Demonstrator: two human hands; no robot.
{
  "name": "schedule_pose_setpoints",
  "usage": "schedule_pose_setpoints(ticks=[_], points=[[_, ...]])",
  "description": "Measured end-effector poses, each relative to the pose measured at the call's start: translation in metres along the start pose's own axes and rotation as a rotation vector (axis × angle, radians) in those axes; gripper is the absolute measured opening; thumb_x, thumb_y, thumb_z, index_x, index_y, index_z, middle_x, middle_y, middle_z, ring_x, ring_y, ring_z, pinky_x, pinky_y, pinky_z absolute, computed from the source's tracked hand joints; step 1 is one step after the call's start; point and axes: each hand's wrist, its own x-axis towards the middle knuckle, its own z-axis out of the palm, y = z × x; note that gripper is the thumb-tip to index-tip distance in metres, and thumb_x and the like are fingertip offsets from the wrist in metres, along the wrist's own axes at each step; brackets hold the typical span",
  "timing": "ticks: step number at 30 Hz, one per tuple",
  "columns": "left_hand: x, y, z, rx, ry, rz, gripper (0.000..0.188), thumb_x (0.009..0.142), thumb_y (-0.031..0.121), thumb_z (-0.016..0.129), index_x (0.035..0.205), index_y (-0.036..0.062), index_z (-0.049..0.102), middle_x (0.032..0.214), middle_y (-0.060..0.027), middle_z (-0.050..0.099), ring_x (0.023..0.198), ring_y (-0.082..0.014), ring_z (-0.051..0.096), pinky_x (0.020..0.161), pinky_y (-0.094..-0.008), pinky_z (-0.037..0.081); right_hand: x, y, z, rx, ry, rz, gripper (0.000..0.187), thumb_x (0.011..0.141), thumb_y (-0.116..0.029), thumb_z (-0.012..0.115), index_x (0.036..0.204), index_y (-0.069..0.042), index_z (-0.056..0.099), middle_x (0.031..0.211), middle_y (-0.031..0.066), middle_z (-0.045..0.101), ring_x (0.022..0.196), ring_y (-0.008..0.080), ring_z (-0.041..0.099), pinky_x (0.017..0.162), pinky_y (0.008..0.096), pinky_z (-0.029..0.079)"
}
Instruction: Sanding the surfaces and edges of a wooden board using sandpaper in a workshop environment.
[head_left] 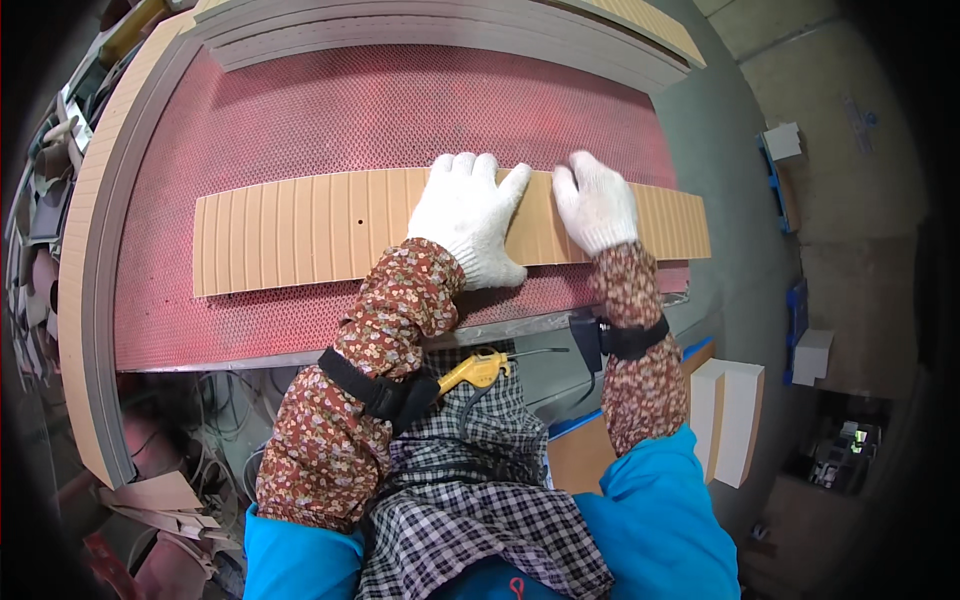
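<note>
A long tan board (320, 230) with evenly spaced cross grooves and one small dark hole lies across a red, mesh-textured tabletop (400, 110). Flat on the middle of the board rests my left hand (467, 220), in a white knit glove, its fingers stretched and its thumb spread. To its right, my right hand (597, 205), gloved alike, is over the board with its fingers curled in. The fingertips are partly hidden and slightly blurred; whatever they may hold cannot be made out. Near my left forearm is a yellow air blow gun (478, 371) with a thin metal nozzle.
Stacked boards (450, 45) line the table's far side, and another stack (95, 230) runs along the left. Pale angled pieces (735, 420) stand at the lower right. Scrap pieces (165, 500) lie at the lower left. White blocks (812, 357) sit on the floor at right.
</note>
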Motion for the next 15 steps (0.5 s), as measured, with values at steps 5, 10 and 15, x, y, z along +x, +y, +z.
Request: schedule_pose_setpoints(ticks=[5, 10, 15], points=[[-0.003, 0.0, -0.01, 0.016, 0.019, -0.017, 0.105, 0.061, 0.048, 0.089, 0.15, 0.004, 0.052, 0.126, -0.0226, 0.059, 0.126, -0.0404, 0.055, 0.116, -0.0521, 0.04, -0.079, -0.009, -0.013, 0.107, 0.09, -0.024, 0.022, 0.104, -0.025, 0.062, 0.102, -0.004, 0.069, 0.091, 0.0214, 0.075, 0.083, 0.0399, 0.075, 0.075, 0.0497, 0.06], [-0.002, -0.002, -0.005, 0.009, 0.021, -0.006, 0.104, 0.062, 0.048, 0.089, 0.149, 0.0035, 0.053, 0.125, -0.0228, 0.059, 0.125, -0.0401, 0.056, 0.116, -0.0519, 0.04, -0.134, -0.009, -0.013, 0.161, 0.031, 0.011, 0.016, 0.101, -0.021, 0.067, 0.098, -0.005, 0.067, 0.087, 0.0206, 0.073, 0.079, 0.0402, 0.074, 0.069, 0.0486, 0.059], [-0.001, 0.0, -0.005, 0.009, 0.043, 0.001, 0.103, 0.062, 0.047, 0.088, 0.148, 0.0027, 0.053, 0.123, -0.0225, 0.06, 0.122, -0.0397, 0.057, 0.114, -0.0515, 0.041, -0.132, -0.021, -0.016, 0.258, 0.166, 0.072, 0.014, 0.099, -0.016, 0.071, 0.096, -0.004, 0.065, 0.084, 0.0213, 0.07, 0.076, 0.0432, 0.071, 0.066, 0.0505, 0.056]])
